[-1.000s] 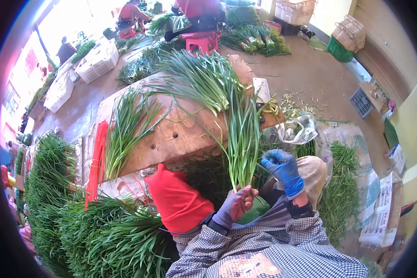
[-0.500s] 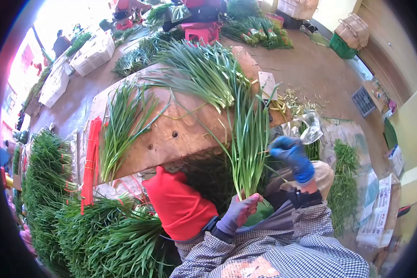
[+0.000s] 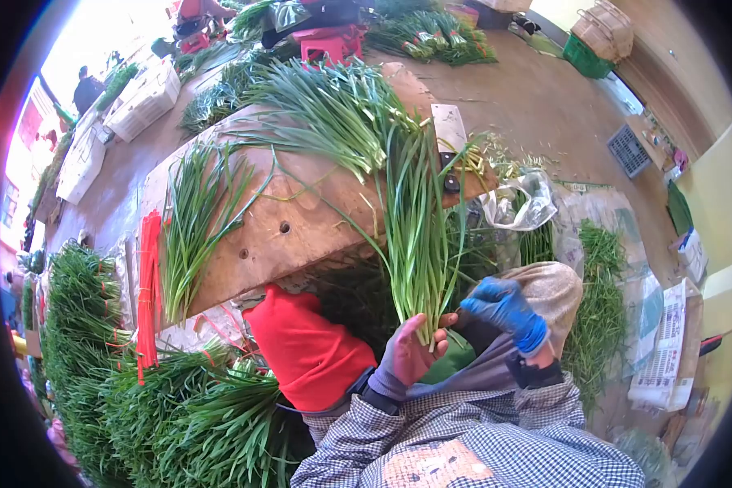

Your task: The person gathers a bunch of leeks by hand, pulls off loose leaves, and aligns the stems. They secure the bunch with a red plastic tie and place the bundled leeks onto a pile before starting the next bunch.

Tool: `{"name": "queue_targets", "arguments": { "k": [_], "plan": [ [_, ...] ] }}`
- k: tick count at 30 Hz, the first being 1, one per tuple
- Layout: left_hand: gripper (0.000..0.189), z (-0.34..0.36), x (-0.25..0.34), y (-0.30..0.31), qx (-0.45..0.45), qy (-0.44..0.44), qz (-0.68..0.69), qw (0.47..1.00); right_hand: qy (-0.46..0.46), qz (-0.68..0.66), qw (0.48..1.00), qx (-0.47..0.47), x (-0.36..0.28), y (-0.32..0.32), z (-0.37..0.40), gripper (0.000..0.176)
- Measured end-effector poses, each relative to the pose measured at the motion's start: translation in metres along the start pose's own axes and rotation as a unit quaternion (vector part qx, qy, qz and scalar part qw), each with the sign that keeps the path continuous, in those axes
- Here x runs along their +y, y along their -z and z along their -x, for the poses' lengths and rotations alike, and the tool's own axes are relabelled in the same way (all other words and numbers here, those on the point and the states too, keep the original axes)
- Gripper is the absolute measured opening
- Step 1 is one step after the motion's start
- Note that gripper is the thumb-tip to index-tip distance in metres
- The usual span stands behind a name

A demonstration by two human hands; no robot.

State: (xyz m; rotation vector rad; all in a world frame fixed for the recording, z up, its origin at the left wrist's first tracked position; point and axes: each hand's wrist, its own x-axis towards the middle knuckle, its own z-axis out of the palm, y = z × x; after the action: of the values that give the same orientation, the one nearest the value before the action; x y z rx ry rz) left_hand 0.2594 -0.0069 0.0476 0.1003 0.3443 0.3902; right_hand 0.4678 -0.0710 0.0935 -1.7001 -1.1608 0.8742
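Observation:
A bunch of garlic chives (image 3: pixel 415 236) stands out in front of me, its pale stem ends toward my lap and its leaves leaning on the board. My left hand (image 3: pixel 410 355), in a purplish glove with bare fingertips, is curled around the stem ends. Just right of those ends is my right hand (image 3: pixel 506 312), in a blue glove, its fingers drawn together; I cannot make out anything in them. On the wooden board (image 3: pixel 301 236) lie a smaller bunch of chives (image 3: pixel 199 236) at left and a larger pile (image 3: pixel 325 122) at the back.
Red ties (image 3: pixel 149 285) hang at the board's left edge. Tied chive bundles (image 3: pixel 211 415) are heaped at lower left. A clear plastic bag (image 3: pixel 529 203) and loose greens (image 3: pixel 598 301) lie to the right. Behind are a pink stool (image 3: pixel 329 45) and white crates (image 3: pixel 142 102).
My right hand has come down and closer to the stem ends. My left hand has shifted slightly left and loosened its fingers around the stems. The whole view has tilted a little.

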Motion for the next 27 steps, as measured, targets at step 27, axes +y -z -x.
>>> {"name": "queue_targets", "arguments": {
  "k": [27],
  "plan": [
    [0.042, -0.011, -0.007, 0.03, 0.027, 0.0, -0.002, 1.0, 0.014, -0.039, 0.995, 0.089, 0.01, -0.002, -0.006, 0.008]
  ]
}}
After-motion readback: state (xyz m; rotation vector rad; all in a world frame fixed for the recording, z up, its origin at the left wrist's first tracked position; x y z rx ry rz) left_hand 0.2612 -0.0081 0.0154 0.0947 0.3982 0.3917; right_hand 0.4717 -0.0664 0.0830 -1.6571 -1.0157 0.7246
